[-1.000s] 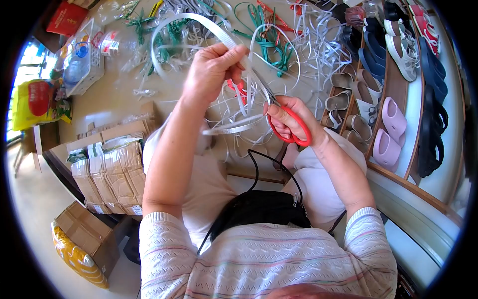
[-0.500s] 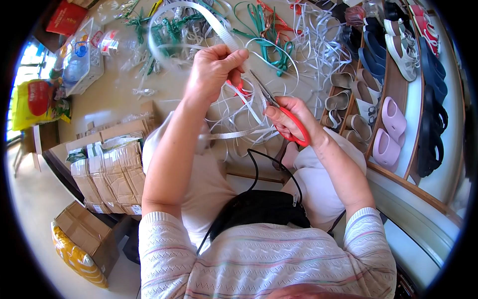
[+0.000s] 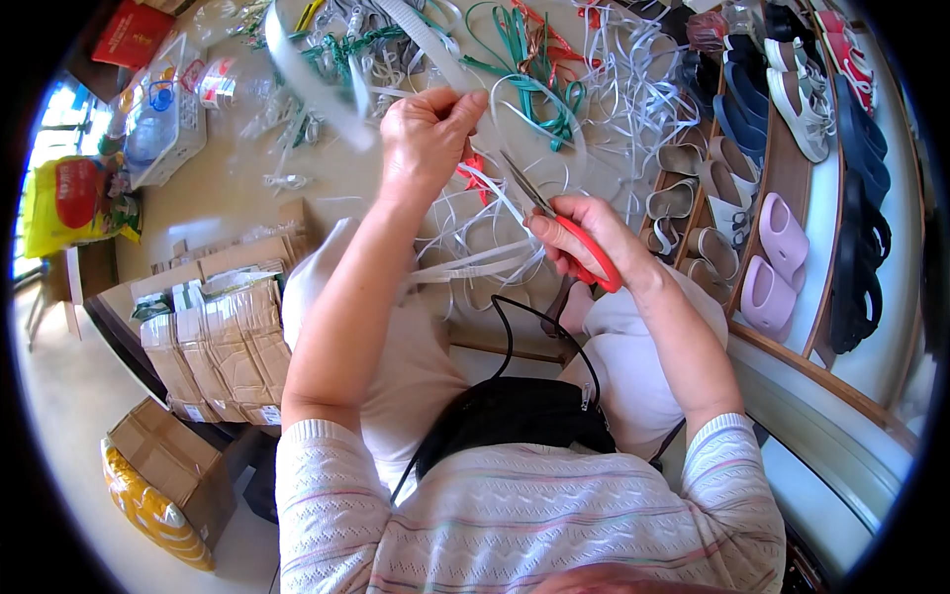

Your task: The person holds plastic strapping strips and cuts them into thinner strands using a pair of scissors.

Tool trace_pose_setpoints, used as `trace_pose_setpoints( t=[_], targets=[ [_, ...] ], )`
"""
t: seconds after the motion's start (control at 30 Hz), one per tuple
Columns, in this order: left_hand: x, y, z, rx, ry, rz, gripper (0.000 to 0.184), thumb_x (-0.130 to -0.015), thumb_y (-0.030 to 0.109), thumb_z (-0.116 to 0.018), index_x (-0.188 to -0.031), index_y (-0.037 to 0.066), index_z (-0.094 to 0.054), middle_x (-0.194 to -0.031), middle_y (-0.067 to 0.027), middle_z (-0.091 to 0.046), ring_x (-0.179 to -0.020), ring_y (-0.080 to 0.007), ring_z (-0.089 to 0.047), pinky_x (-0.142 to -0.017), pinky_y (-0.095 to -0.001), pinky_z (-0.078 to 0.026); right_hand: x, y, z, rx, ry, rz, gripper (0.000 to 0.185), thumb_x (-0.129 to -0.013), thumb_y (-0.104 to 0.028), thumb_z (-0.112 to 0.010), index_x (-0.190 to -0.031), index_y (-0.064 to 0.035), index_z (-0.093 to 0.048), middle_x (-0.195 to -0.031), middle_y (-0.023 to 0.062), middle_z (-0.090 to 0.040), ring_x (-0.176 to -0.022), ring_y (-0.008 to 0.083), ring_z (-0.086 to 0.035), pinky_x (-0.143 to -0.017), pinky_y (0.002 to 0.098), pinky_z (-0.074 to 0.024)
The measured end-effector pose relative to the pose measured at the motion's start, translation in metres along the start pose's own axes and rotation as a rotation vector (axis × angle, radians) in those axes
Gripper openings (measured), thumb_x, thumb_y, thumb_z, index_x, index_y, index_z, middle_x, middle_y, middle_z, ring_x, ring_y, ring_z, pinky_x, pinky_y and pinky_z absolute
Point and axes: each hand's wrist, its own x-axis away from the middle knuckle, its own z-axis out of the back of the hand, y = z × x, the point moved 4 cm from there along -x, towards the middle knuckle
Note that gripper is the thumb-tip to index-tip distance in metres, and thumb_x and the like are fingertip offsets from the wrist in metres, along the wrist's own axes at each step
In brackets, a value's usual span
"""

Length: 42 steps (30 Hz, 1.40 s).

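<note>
My left hand (image 3: pixel 427 134) is closed on a white strap (image 3: pixel 426 38), pinched between thumb and fingers. The strap loops up and away to the upper left, where part of it is blurred. Lower and to the right, my right hand (image 3: pixel 577 238) grips scissors (image 3: pixel 594 259) with red handles. Their blades point up and left toward the strap below my left hand; whether they touch it is hard to tell. Thin white strips (image 3: pixel 475 265) hang and lie between my hands and my lap.
Tangled white strips (image 3: pixel 633 99) and green straps (image 3: pixel 539 94) cover the floor ahead. A shoe rack (image 3: pixel 787 188) stands at the right. Flattened cardboard (image 3: pixel 223 346), a box (image 3: pixel 173 460) and a white basket (image 3: pixel 178 124) of bottles are on the left.
The strap's loop has swung left and down. My right hand and the scissors have shifted slightly right and down, while my left hand has stayed nearly in place.
</note>
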Motion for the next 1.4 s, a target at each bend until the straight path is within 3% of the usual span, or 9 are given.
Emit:
trace_pose_setpoints(
  t=[0.23,0.53,0.83,1.4],
  targets=[
    [0.002,-0.005,-0.010,0.111,-0.071,0.076,0.023,-0.081,0.022,-0.064,-0.078,0.000,-0.064,-0.055,-0.0016,-0.053,-0.042,-0.0067,-0.044,-0.040,-0.0205,-0.035,-0.001,-0.001,0.004,0.018,0.013,0.024,0.035,-0.081,-0.041,-0.061,-0.086,-0.0058,-0.057,-0.060,-0.0049,-0.046,-0.047,0.0025,-0.044,-0.043,0.0161,-0.0347],
    [0.003,-0.008,-0.007,0.357,-0.098,0.196,0.022,-0.081,0.021,-0.063,-0.085,-0.001,-0.062,-0.059,-0.0029,-0.054,-0.043,-0.0091,-0.046,-0.042,-0.0213,-0.037,-0.005,-0.002,-0.002,-0.038,0.005,0.133,0.034,-0.081,-0.040,-0.061,-0.091,-0.0072,-0.057,-0.061,-0.0081,-0.044,-0.046,0.0000,-0.035,-0.040,0.0165,-0.0273],
    [0.003,-0.013,-0.007,0.436,-0.056,0.184,0.020,-0.080,0.017,-0.064,-0.086,-0.002,-0.062,-0.064,-0.0043,-0.055,-0.047,-0.0110,-0.049,-0.045,-0.0214,-0.039,-0.012,-0.001,-0.007,0.009,0.040,0.233,0.029,-0.083,-0.035,-0.059,-0.088,-0.0066,-0.056,-0.059,-0.0079,-0.043,-0.047,0.0007,-0.037,-0.041,0.0164,-0.0283],
    [0.002,-0.011,-0.005,0.606,0.012,0.194,0.010,-0.077,0.007,-0.064,-0.078,0.002,-0.055,-0.064,-0.0044,-0.055,-0.049,-0.0125,-0.053,-0.046,-0.0239,-0.041,-0.018,0.003,-0.007,0.003,0.100,0.201,0.024,-0.082,-0.030,-0.063,-0.083,-0.0066,-0.059,-0.061,-0.0084,-0.041,-0.052,0.0016,-0.033,-0.045,0.0181,-0.0259]
  ],
)
